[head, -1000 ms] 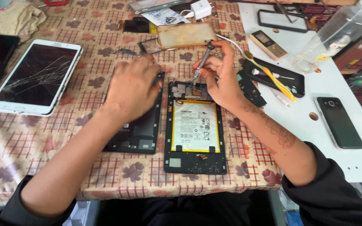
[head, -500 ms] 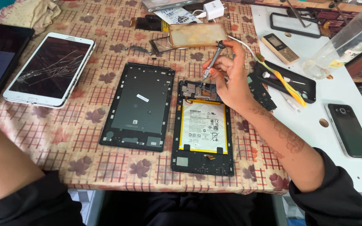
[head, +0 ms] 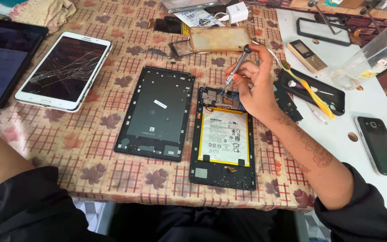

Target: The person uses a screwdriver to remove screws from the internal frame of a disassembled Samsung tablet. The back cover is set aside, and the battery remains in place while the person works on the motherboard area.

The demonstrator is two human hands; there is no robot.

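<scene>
An opened tablet (head: 222, 175) lies on the patterned tablecloth with its white battery (head: 225, 136) and circuit board (head: 216, 97) exposed. My right hand (head: 256, 85) grips a slim screwdriver (head: 237, 64), tip down on the board at the tablet's top. To the left lies the tablet's removed black back cover (head: 157, 112), inner side up. My left hand is out of view; only the forearm and black sleeve (head: 14, 197) show at the lower left.
A white tablet with a cracked screen (head: 66, 69) and a dark tablet (head: 3, 58) lie at the left. A clear phone case (head: 220, 39), white charger (head: 238, 12), small keypad phone (head: 307, 56), black case (head: 319, 89), yellow tool (head: 307, 89) and black phone (head: 381, 145) lie around.
My left hand lifted off the back cover and withdrew out of view to the lower left. The right hand stays at the tablet's top with the screwdriver.
</scene>
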